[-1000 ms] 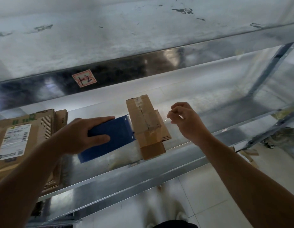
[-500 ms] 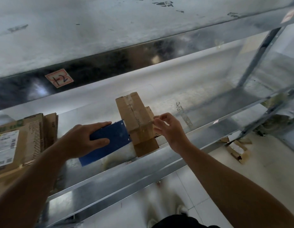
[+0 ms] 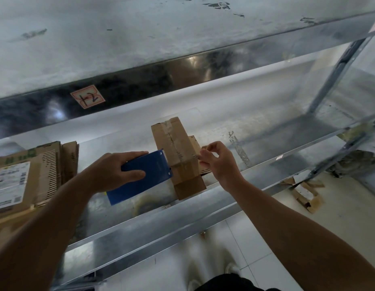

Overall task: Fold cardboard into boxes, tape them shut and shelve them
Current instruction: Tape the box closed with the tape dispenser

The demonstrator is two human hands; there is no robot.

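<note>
Two hands work at one small box point(image 3: 178, 148), which lies on the metal shelf point(image 3: 182, 219) close to its front edge and about midway along it. The box's long axis runs from the front edge toward the back, leaning a little left as it goes away, so each long side faces one hand.

The left hand point(image 3: 111, 173) grips a flat blue tool point(image 3: 146, 177) (a tape cutter, by the look of it) and holds the tool's far end against the box's left side. The right hand point(image 3: 220, 162) is at the box's right side. Its thumb and forefinger pinch together at the top right edge and the other fingers are curled. What they nip is too thin to see; most likely it is a clear tape end drawn across the top. Neither hand is much nearer than the other.

The step in hand looks like taping the box shut, with the strip crossing the short way, left to right. The next move probably calls for pressing that end down the right side while the tool holds the left. The box is light and near the front edge, so a sideways tug could skid or turn it.

A stack of flattened cardboard point(image 3: 35, 171) lies at the shelf's left end, well apart from the box.
</note>
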